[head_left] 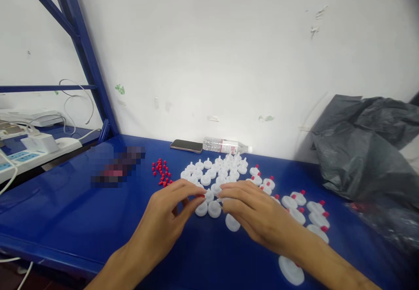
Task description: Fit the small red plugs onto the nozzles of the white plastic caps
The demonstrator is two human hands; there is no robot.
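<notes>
My left hand (pixel 173 209) pinches a small red cap (pixel 202 196) between thumb and fingertips. Just to its right, my right hand (pixel 252 207) has its fingers closed on a white nozzle lid, mostly hidden by the hand; a pale tip shows at the fingertips, pointing left. The two hands are close together but apart. Around and behind them stand several white nozzle lids (pixel 205 179) without red caps. Another white lid (pixel 232 223) lies just below my right fingers. Loose red caps (pixel 163 176) are scattered beyond my left hand.
White lids with red tips (pixel 316 207) lie to the right, partly behind my right forearm. A phone (pixel 186 145) and a plastic bottle (pixel 225 145) lie along the wall. A grey plastic bag (pixel 366 137) is at right, a power strip (pixel 26 161) at left.
</notes>
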